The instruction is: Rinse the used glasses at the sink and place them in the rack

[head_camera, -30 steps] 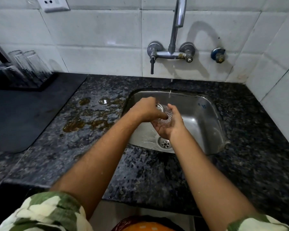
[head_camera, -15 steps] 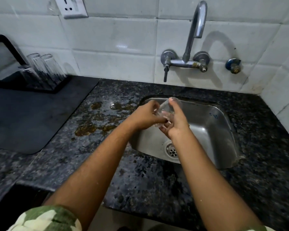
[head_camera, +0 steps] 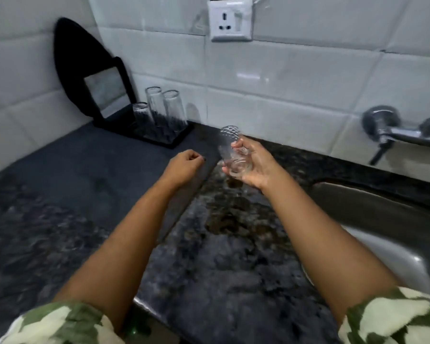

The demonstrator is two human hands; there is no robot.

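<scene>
Head view. A clear patterned glass (head_camera: 230,150) was held in the right hand (head_camera: 255,165), fingers and thumb wrapped round its lower part, above the wet granite counter (head_camera: 221,256), left of the steel sink (head_camera: 372,219). The left hand (head_camera: 184,165) was seen loosely curled, holding nothing, just beside the glass.

Handling, as judged: the glass was taken to be light, rigid, fragile, and slippery while wet; a grip round the body was considered safer than one at the rim.

Containers: three clear glasses (head_camera: 159,108) were noted standing in the black rack (head_camera: 159,137) by the tiled wall, apparently inverted and empty. Free rack space could not be made out clearly.
</scene>
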